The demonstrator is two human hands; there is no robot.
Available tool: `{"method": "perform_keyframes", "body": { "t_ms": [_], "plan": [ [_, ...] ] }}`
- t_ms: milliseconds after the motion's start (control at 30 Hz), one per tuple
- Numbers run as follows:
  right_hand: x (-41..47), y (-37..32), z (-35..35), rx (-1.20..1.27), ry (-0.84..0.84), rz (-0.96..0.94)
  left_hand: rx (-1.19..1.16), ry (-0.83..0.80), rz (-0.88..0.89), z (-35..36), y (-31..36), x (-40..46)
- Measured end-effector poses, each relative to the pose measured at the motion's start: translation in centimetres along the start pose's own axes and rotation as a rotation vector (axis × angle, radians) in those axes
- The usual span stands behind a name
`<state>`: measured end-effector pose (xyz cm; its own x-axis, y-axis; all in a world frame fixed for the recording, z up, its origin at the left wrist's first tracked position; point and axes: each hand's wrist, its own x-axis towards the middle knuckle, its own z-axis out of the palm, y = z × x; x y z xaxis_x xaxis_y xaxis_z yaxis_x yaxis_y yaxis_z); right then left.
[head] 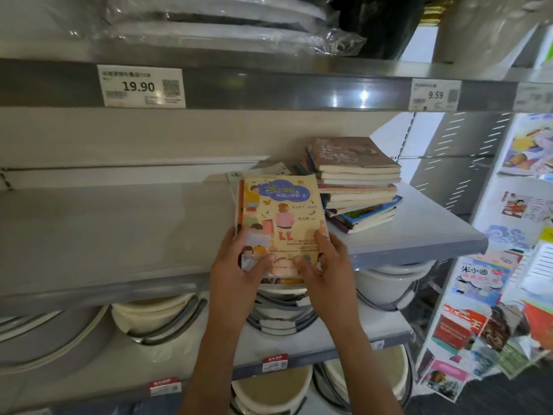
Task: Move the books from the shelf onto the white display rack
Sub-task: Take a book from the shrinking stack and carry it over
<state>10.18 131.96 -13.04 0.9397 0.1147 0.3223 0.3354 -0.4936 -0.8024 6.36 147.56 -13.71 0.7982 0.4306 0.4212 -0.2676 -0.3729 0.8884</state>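
A small stack of books topped by a yellow illustrated children's book [279, 211] is tilted up over the front edge of the grey shelf [119, 229]. My left hand [239, 265] grips its lower left corner, thumb on the cover. My right hand [324, 265] grips the lower right corner the same way. Behind and to the right, a taller pile of books [357, 181] lies flat on the shelf, a brownish cover on top. The white display rack [490, 280] stands at the right edge, with several colourful books in its pockets.
The shelf above carries price labels [140, 86] and plastic-wrapped goods [215, 22]. Below the book shelf sit stacked white and grey basins [155, 319] and buckets [392, 292]. The left half of the book shelf is bare.
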Motion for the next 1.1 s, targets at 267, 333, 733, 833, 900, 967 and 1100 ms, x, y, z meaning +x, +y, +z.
{"method": "perform_keyframes", "body": {
  "t_ms": [267,333,733,833,900,967,1100],
  "plan": [
    [-3.0,0.0,-3.3,0.041,0.041,-0.079,-0.036,0.035,0.047,0.6,4.0,-3.9],
    [-3.9,0.3,-5.0,0.050,0.065,-0.096,-0.036,0.038,0.071,1.5,5.2,-5.1],
    [-11.6,7.1,-23.1,-0.015,0.243,-0.045,-0.035,-0.078,0.122,15.4,13.9,-15.7],
    [-14.2,10.0,-28.5,-0.047,0.295,-0.016,-0.046,-0.137,0.138,20.0,15.8,-19.2],
    [-15.9,12.0,-31.8,-0.049,0.325,-0.004,-0.076,-0.191,0.127,23.0,17.0,-21.4],
    [-17.6,13.9,-34.9,-0.030,0.360,0.014,-0.102,-0.252,0.122,26.0,18.3,-23.4],
    [-20.3,17.1,-40.4,-0.074,0.436,0.087,-0.130,-0.338,0.174,31.5,20.8,-26.8]
  ]
}}
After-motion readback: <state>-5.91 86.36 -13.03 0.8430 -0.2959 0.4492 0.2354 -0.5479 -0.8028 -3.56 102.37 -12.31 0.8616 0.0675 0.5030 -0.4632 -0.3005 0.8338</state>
